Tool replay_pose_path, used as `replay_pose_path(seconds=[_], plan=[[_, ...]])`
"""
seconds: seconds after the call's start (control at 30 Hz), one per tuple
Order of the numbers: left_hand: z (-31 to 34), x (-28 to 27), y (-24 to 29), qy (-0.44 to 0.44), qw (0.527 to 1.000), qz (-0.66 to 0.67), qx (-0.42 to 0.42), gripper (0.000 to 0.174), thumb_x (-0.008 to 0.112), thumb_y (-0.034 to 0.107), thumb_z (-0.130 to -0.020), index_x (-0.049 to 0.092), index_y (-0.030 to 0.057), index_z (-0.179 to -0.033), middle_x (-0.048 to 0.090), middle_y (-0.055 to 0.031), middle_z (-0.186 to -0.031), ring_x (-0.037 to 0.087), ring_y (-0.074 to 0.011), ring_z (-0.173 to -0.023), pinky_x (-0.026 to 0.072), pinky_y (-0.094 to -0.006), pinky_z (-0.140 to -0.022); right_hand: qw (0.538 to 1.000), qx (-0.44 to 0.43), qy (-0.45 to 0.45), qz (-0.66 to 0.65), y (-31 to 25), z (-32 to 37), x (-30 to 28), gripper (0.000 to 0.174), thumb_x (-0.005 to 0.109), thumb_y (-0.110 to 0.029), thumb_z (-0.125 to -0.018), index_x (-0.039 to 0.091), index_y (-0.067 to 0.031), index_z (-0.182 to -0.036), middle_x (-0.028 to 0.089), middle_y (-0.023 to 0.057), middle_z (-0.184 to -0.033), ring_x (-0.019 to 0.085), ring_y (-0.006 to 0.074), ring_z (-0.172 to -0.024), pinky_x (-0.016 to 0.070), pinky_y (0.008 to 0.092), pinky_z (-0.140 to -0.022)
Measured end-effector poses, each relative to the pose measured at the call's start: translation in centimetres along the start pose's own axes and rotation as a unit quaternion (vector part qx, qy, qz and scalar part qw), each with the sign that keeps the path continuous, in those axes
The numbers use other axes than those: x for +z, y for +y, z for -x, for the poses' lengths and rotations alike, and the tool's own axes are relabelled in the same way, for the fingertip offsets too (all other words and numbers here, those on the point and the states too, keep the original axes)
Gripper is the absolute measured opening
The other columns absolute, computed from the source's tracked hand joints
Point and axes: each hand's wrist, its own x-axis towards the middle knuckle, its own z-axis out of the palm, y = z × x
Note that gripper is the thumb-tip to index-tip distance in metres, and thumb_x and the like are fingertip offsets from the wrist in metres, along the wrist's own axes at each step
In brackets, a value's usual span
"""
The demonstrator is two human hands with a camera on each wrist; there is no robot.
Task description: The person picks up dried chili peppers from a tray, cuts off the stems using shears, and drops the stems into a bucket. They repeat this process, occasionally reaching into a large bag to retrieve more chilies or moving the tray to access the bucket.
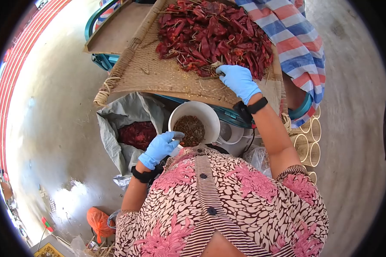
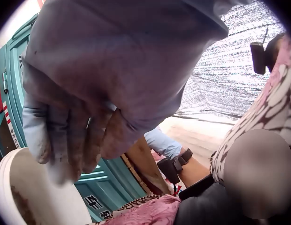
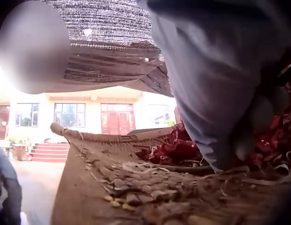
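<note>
My left hand (image 1: 161,149), in a blue glove, hangs over the rim of a white bucket (image 1: 213,125). In the left wrist view its soiled fingers (image 2: 58,154) point loosely down, with nothing seen between them. Brown stems and scraps (image 1: 189,130) lie in the bucket. At the near edge of a heap of dried red chilies (image 1: 210,34), my gloved right hand (image 1: 239,80) bends low to the woven tray (image 1: 167,83). Its fingertips pinch a thin chili stem (image 1: 208,78); the palm hides part of this grip in the right wrist view.
A grey sack (image 1: 111,128) holding red chilies (image 1: 137,135) stands left of the bucket. A smaller white bucket (image 1: 232,135) sits to its right. Striped cloth (image 1: 294,36) drapes over the tray's right side. Wire baskets (image 1: 306,147) stand on the floor at right. An orange bag (image 1: 100,223) lies lower left.
</note>
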Motion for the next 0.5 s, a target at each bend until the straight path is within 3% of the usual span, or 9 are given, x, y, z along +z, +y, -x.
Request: replay_pose_path(seconds=[0.13,0.27,0.3,0.4,0.5], plan=[[1.2,0.0,-0.6,0.015,1.0,0.022,-0.011,0.033,0.056,0.01,-0.089,0.064,0.0046,-0.121,0.069,-0.0134,-0.111,0.067,-0.0233,-0.099,0.0513,-0.0327,-0.086,0.998,0.0,-0.035,0.059,0.2,-0.5,0.6,0.021,0.062,-0.026,-0.084,0.068,-0.0164,-0.103,0.069,0.0119,-0.088,0.067,0.0328,-0.085,0.0512,0.044,-0.071],[2.3,-0.6,-1.0,0.003,0.999,0.016,-0.048,0.032,0.055,0.01,-0.089,0.064,0.0024,-0.12,0.069,-0.014,-0.109,0.067,-0.0233,-0.098,0.0517,-0.0328,-0.085,1.0,0.0,0.029,-0.001,1.1,1.2,-0.9,0.021,0.062,-0.026,-0.085,0.068,-0.0149,-0.101,0.07,0.0133,-0.09,0.066,0.0336,-0.081,0.0517,0.0431,-0.069],[2.5,-0.7,-1.2,-0.001,0.998,0.017,-0.056,0.032,0.055,0.01,-0.089,0.064,0.002,-0.12,0.069,-0.0142,-0.109,0.067,-0.0234,-0.098,0.0517,-0.0329,-0.085,0.999,0.003,0.05,-0.019,1.1,1.8,-1.2,0.021,0.061,-0.026,-0.088,0.069,-0.0142,-0.104,0.071,0.0111,-0.087,0.068,0.0283,-0.076,0.0518,0.0389,-0.068],[2.4,-0.5,-1.7,0.007,0.999,0.025,-0.048,0.032,0.055,0.01,-0.089,0.064,0.0016,-0.119,0.069,-0.0147,-0.108,0.067,-0.0234,-0.097,0.0518,-0.0333,-0.084,0.949,0.099,0.013,-0.299,1.5,2.6,-1.4,0.022,0.059,-0.025,-0.093,0.069,-0.0128,-0.108,0.067,0.0047,-0.073,0.062,0.0159,-0.062,0.0485,0.0305,-0.06],[1.5,-0.4,-1.6,0.022,0.999,0.038,-0.023,0.029,0.057,0.015,-0.089,0.066,0.0043,-0.114,0.07,-0.0151,-0.104,0.067,-0.0277,-0.094,0.0517,-0.035,-0.082,0.875,0.118,-0.054,-0.466,0.8,3.7,-3.4,0.025,0.051,-0.02,-0.099,0.069,-0.009,-0.112,0.051,-0.0082,-0.062,0.043,0.0009,-0.053,0.0352,0.0189,-0.049]])
